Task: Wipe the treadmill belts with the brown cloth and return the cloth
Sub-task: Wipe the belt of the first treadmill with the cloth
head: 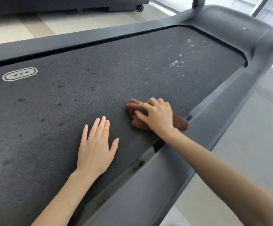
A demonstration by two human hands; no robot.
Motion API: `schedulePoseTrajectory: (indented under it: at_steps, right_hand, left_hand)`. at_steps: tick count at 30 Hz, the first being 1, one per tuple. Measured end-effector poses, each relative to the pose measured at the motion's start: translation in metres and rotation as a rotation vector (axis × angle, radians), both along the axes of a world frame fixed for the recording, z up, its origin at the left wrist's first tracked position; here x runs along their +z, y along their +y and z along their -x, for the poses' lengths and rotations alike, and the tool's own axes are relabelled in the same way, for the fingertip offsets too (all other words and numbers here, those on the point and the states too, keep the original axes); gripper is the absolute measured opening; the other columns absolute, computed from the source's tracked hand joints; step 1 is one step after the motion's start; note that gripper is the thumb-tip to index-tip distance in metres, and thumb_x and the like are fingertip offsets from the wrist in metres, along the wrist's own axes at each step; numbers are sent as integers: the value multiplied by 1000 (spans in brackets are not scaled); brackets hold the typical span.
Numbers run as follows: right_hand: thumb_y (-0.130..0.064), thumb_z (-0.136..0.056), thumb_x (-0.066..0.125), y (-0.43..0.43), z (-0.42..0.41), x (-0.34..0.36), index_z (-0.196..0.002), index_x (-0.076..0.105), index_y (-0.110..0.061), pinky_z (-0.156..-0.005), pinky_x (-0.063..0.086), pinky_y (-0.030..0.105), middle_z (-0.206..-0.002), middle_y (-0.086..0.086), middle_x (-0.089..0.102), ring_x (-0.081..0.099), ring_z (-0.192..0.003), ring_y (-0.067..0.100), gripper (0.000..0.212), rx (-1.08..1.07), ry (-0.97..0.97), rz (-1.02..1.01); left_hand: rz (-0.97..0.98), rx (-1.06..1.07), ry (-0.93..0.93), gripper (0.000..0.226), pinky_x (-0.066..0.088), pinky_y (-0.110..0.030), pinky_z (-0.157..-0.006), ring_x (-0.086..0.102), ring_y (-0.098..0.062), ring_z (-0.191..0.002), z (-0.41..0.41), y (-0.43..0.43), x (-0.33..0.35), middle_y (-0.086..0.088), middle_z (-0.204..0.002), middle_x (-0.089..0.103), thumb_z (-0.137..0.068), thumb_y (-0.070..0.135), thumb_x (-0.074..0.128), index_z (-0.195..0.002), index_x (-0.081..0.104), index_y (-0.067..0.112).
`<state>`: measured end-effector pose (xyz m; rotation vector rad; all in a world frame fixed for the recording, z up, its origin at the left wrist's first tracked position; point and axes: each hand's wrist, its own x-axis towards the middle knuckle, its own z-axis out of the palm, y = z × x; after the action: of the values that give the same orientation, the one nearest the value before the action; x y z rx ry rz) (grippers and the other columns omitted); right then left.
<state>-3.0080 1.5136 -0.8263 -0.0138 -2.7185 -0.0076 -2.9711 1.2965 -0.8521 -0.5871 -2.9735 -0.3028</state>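
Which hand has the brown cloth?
The right hand: its fingers curl over the brown cloth. The left hand lies flat on the treadmill belt, fingers straight, holding nothing.

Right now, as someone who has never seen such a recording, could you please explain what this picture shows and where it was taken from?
There is no robot here, only a person's two bare hands. The single picture comes from a camera worn on the person's head, looking forward and down. The big dark surface is a treadmill belt, framed by a grey side rail. The left hand lies flat on the belt with straight fingers and holds nothing. The right hand curls over a bunched brown cloth and presses it on the belt near the right edge. Pale specks dot the belt's far end, and dark spots mark the left part. A second treadmill stands behind.
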Motion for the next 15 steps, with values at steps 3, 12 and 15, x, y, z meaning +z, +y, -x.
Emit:
schedulePoseTrajectory:
  at_steps: [3,12,15]
  right_hand:
    - [-54,-89,47,55,30,8,-114,64,-28,-86,38,39,-112,8,60,52,-105,34,40,-285,-115,29]
    - [-58,-80,59,-9,14,5,-96,71,-26,-71,41,37,-88,6,60,58,-81,32,37,177,-102,39]
    - [-54,-78,60,-23,10,0,-89,72,-27,-67,42,36,-81,2,59,55,-75,27,31,378,-93,62]
  left_hand:
    - [9,4,-21,67,7,-42,-118,6,-17,-145,-1,0,2,-4,-157,15,-94,48,26,-148,20,9]
    - [7,14,-28,68,13,-44,-117,12,-20,-144,-1,2,2,-10,-155,18,-95,49,27,-146,23,4]
    - [18,36,-34,73,19,-44,-116,21,-21,-142,0,3,4,-10,-152,27,-88,50,19,-142,33,5]
